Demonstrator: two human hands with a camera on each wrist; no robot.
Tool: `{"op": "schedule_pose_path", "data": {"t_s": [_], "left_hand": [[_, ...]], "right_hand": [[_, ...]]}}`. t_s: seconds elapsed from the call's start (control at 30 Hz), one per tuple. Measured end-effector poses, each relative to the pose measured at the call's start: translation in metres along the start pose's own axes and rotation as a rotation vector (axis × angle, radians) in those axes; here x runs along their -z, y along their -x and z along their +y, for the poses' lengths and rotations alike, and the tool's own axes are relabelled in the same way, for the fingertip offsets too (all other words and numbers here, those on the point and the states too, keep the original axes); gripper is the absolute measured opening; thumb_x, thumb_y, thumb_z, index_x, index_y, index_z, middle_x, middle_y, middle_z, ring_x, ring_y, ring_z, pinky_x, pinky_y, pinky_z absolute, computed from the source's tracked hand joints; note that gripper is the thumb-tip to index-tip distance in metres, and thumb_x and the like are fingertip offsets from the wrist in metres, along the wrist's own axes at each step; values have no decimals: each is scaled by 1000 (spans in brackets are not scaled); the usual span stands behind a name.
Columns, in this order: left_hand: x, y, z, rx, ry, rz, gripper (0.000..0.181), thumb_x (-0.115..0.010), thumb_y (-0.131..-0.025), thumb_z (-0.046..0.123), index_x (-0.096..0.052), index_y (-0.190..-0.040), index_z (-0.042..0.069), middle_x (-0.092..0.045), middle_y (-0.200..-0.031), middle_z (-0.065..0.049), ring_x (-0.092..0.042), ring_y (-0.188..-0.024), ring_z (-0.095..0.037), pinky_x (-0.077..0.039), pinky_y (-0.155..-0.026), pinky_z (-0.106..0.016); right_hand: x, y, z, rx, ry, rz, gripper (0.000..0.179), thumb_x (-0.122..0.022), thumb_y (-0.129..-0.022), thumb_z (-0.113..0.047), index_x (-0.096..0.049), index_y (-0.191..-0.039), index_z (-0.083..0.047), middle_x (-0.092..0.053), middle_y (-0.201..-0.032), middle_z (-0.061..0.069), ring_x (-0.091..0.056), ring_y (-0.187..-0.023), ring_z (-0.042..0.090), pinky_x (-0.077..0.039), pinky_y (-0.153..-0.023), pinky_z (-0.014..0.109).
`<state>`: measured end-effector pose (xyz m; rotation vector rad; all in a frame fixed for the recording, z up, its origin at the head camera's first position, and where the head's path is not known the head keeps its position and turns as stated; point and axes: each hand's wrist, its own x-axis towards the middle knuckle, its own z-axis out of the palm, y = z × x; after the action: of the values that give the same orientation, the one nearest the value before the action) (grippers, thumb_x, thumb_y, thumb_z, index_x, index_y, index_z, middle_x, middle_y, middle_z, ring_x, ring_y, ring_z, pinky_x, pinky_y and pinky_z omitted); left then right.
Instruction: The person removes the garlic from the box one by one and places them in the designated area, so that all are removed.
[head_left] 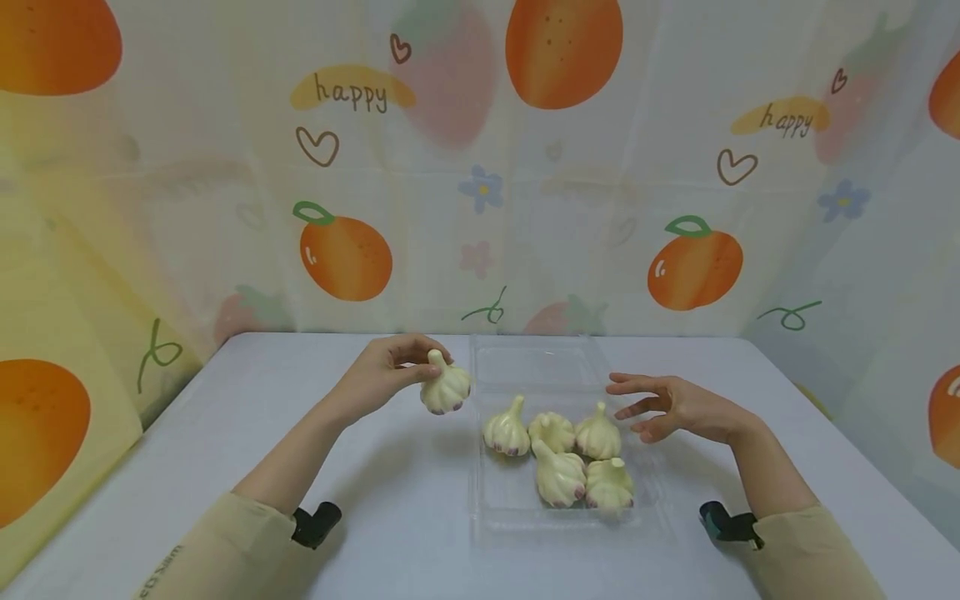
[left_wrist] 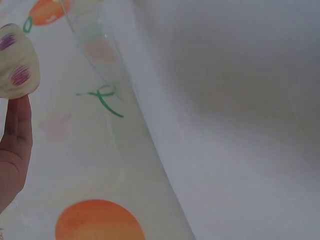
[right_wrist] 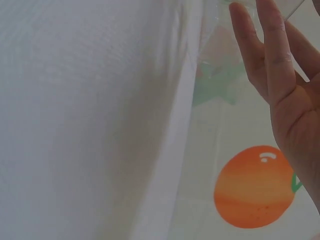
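In the head view my left hand (head_left: 390, 375) pinches a garlic bulb (head_left: 446, 387) by its upper part, held above the table just left of a clear plastic box (head_left: 498, 496). The same bulb (left_wrist: 19, 67), with purple streaks, is cut off at the left edge of the left wrist view. Inside the box sit several more garlic bulbs (head_left: 560, 477), grouped toward its middle and right. Over the right side of the box, my right hand (head_left: 678, 407) hovers with spread, slightly bent fingers and holds nothing. Those fingers (right_wrist: 280, 60) also show bare in the right wrist view.
The box's clear lid (head_left: 525, 362) stands raised at the back. A white cloth covers the table (head_left: 375, 525). Behind it hangs a curtain (head_left: 555, 225) printed with fruit. Each forearm carries a small black wrist camera (head_left: 317, 525).
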<state>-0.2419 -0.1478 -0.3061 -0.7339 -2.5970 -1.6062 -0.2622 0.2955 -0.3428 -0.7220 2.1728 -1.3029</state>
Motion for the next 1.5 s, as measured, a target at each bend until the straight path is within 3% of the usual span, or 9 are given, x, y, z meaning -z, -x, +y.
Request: {"op": "schedule_pose_path", "data": {"t_s": [0.37,0.63,1.03,1.3,1.5], "left_hand": [[26,-2,-29,67,-72,115,20,-69,-92,22,-69,-110,14,-72,-112,-7,-66,-104,-17,-48,-92,-33],[37,-5,-47,127,-119,177,23,-68,-93,21,-68,-111,6,-71,-116,-15,-67,-104,-18,-46,-97,-36],[37,-5,-60,207,-206,213,22,-68,-93,19,-69,-111,6,-73,-108,-16,-65,-102,-21,-45,-90,-31],[34,-8,-68,226,-258,231,20,-68,-93,16,-69,-109,5,-74,-107,-16,-66,-101,-23,-46,-83,-25],[32,-11,-70,241,-257,243,23,-69,-92,17,-69,-111,4,-73,-109,-18,-66,-104,-28,-48,-83,-28]], "right_hand": [[3,2,2,-8,3,-4,69,-66,-87,-5,-37,-150,0,-10,-166,19,-54,-132,36,-57,-92,37],[2,1,-1,-24,16,1,71,-67,-86,-5,-36,-149,1,-6,-165,25,-52,-132,41,-58,-91,37],[2,-3,-3,-32,12,-9,73,-69,-85,-5,-36,-150,1,-6,-165,23,-52,-133,41,-58,-91,37],[2,-3,-2,-39,14,-10,74,-69,-84,-6,-35,-150,1,-6,-166,23,-51,-133,43,-58,-90,37],[2,-3,-2,-40,12,-8,74,-69,-84,-6,-35,-150,1,-6,-166,23,-51,-133,42,-58,-90,37]]}}
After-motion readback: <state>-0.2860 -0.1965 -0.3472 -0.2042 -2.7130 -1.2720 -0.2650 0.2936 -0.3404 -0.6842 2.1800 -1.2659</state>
